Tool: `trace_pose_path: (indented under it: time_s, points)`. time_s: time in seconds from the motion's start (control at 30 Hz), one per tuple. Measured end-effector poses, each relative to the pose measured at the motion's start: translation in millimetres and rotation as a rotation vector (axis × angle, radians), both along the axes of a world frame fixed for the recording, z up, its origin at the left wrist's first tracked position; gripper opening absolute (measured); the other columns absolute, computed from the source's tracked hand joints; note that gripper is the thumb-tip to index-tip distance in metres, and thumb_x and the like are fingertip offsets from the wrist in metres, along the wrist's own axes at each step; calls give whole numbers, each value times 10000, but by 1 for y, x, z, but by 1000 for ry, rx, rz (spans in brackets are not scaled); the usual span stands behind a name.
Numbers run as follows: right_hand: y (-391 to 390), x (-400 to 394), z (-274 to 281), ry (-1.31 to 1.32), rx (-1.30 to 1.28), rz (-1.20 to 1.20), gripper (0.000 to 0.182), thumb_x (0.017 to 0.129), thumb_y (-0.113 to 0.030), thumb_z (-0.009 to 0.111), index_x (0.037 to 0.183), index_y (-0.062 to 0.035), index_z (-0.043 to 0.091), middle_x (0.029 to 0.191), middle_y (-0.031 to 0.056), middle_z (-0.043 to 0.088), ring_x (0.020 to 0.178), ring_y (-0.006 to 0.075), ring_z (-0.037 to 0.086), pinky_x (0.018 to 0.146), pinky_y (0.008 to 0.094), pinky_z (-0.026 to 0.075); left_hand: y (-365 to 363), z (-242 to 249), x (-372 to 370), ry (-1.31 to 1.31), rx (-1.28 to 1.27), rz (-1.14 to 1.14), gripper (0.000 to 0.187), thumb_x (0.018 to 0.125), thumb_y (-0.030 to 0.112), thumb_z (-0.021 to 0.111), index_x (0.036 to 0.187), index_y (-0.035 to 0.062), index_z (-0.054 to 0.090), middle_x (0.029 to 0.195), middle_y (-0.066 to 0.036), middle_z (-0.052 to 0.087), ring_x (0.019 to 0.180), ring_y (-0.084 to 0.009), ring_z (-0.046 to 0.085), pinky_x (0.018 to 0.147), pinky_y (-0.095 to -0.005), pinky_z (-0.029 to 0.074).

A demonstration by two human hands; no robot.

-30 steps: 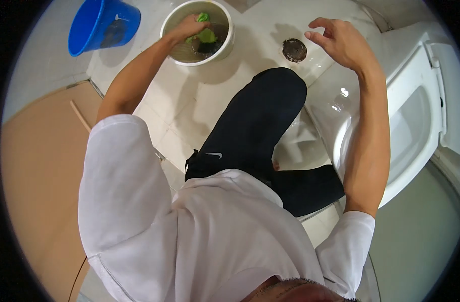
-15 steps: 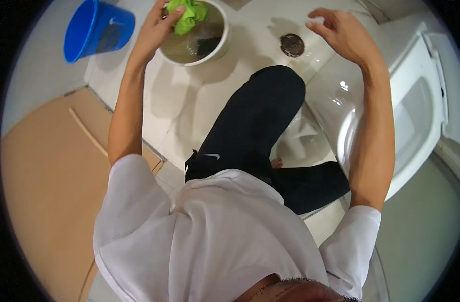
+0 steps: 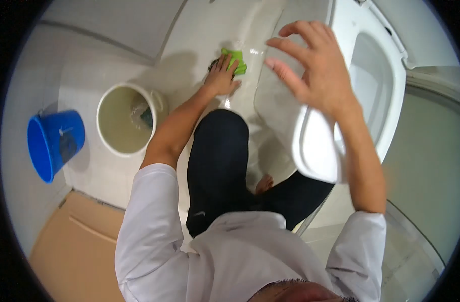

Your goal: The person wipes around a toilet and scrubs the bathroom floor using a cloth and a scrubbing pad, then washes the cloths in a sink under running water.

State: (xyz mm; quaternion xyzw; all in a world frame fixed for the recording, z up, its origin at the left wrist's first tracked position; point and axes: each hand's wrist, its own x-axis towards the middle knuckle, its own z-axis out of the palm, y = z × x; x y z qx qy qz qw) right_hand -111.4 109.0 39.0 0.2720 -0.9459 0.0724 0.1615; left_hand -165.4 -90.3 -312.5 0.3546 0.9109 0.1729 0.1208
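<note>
On the wet floor, my left hand [image 3: 222, 79] presses on a green cloth [image 3: 238, 62], with fingers spread across it. The round floor drain [image 3: 213, 65] shows partly beside the fingers. My right hand [image 3: 313, 65] hangs in the air near the toilet [image 3: 395, 95], its fingers apart and holding nothing. Left of my left forearm stands a white bucket [image 3: 103, 121] holding cloudy water and something dark.
A blue bucket [image 3: 75, 132] lies tilted at the far left. A tan board or door panel [image 3: 84, 251] fills the lower left. A greenish glass panel [image 3: 426, 166] stands at the right. My bent legs in dark trousers [image 3: 217, 166] are at the centre.
My left hand has moved from above the white bucket to the floor by the drain, taking the green cloth along. The view has turned, and both buckets now appear lower and farther left.
</note>
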Motion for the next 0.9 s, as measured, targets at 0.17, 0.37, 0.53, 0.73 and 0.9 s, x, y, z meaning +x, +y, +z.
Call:
trace_pose_path:
  time_s: [0.17, 0.37, 0.53, 0.73, 0.9]
  points:
    - [10, 23, 7, -190, -138, -125, 278, 834, -193, 771, 1082, -73, 739, 1074, 115, 634, 1013, 325, 595, 883, 422, 497, 44, -44, -55, 200, -56, 27, 639, 1053, 315, 488, 1612, 67, 302, 1684, -185, 257, 1574, -339, 200, 1245, -509, 235]
    - [36, 4, 19, -359, -256, -176, 354, 723, -161, 789, 1053, -44, 731, 1027, 107, 617, 948, 303, 616, 846, 423, 503, 132, -44, -217, 370, 49, 406, 665, 1001, 268, 549, 1564, -22, 347, 1638, -262, 304, 1539, -419, 241, 1198, -529, 297]
    - [27, -14, 26, -403, -236, -209, 351, 713, -166, 795, 1043, -53, 757, 1041, 103, 648, 969, 274, 645, 845, 416, 524, 185, -67, -338, 609, 163, 580, 661, 932, 287, 611, 1470, -55, 437, 1431, -321, 478, 1327, -494, 459, 1097, -557, 400]
    - [15, -16, 20, -365, -170, -253, 270, 703, -112, 802, 972, -106, 790, 982, 26, 688, 907, 200, 673, 796, 376, 551, 260, -46, -365, 469, 79, 715, 663, 926, 159, 541, 1530, -66, 387, 1532, -290, 459, 1429, -402, 434, 1174, -472, 339]
    - [16, -21, 18, -336, -152, -213, 196, 699, -118, 779, 894, -130, 789, 975, 26, 698, 918, 193, 677, 776, 367, 548, 278, -76, -348, 347, 253, 223, 654, 889, 153, 524, 1470, -131, 427, 1523, -337, 429, 1417, -468, 403, 1190, -516, 306]
